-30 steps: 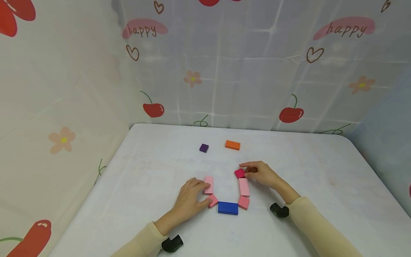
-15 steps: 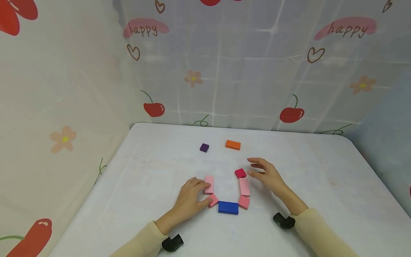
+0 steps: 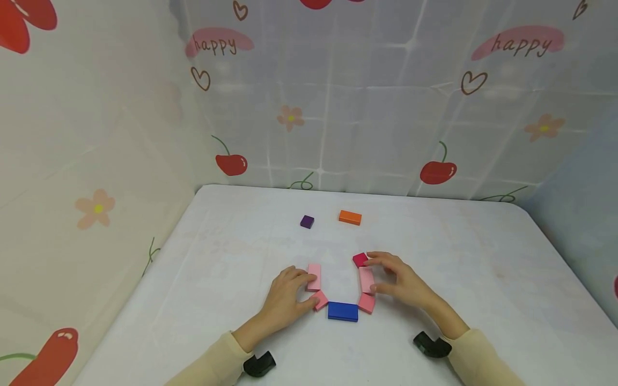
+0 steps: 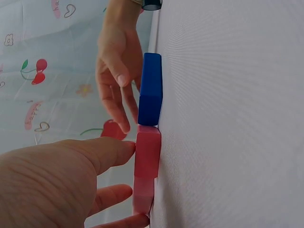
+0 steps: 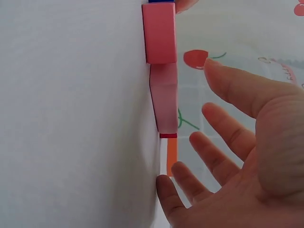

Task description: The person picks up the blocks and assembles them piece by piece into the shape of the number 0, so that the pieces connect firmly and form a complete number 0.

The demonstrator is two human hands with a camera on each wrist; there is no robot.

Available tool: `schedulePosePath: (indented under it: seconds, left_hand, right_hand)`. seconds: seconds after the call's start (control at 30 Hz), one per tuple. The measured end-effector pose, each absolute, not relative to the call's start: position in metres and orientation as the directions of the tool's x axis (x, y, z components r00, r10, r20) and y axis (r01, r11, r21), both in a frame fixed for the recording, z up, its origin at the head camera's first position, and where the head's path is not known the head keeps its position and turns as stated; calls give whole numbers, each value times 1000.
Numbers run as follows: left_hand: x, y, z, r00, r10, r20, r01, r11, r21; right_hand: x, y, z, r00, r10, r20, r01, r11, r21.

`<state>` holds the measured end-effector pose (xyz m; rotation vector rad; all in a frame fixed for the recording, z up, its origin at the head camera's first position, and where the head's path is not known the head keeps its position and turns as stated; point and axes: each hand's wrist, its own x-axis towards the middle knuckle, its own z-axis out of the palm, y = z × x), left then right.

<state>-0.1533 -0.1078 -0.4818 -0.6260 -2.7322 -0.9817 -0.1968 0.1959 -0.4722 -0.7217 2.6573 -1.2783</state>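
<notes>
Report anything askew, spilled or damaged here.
The small crimson squarish block sits askew at the far end of the right pale pink oblong block; the left pale pink oblong block has none, so the layout looks lopsided. No spill or damage shows.

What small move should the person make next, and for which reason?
Probably the left hand should reach for the purple block. The red block sits at the far end of the right pink bar, while the left pink bar has no block at its far end. The purple block lies apart, farther out on that side, so it seems a likely match.
</notes>
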Motion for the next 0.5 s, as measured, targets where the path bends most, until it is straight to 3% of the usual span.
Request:
schedulePosePath:
  seconds: [0.5]
  left_hand:
    - [-155, -108, -483, -892, 328, 310, 450, 692, 565]
  right_hand:
    - [-194, 196, -479, -855, -502, 126, -439, 573, -692]
